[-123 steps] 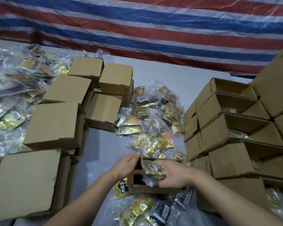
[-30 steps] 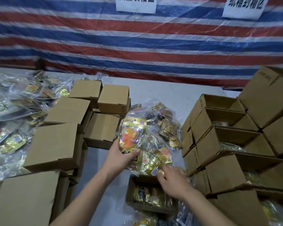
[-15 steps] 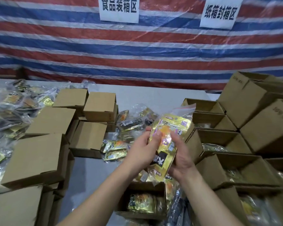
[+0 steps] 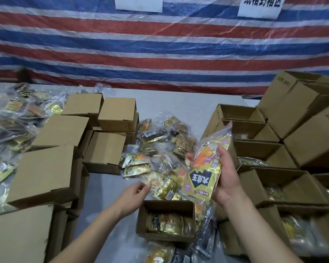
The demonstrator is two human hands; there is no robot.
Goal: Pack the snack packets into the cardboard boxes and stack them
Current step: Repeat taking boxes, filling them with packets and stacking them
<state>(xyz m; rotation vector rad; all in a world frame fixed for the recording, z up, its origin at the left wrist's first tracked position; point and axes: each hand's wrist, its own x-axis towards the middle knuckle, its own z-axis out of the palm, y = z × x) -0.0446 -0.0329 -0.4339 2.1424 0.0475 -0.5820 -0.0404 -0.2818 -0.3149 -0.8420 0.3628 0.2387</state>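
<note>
— Packet [image 4: 207,168] is up in the right hand [image 4: 227,179], fingers curled round its right edge, thumb across the front. It hangs above and just right of the open box [image 4: 166,219]. Risk?

— Grip sits on one edge only, and the clear plastic sleeve looks slick. A slip would likely drop it onto the loose pile [image 4: 160,149] rather than into the box.

— And the left hand [image 4: 134,194]?

— Empty, fingers loosely bent, reaching toward the pile just beyond the box's far rim. It could drag several packets at once, since they overlap.

— Room inside the box?

— Packets already lie in it. A tall one pushed in flat may buckle or stand proud, and then the closed boxes [image 4: 46,168] on the left would not stack level on it
</note>
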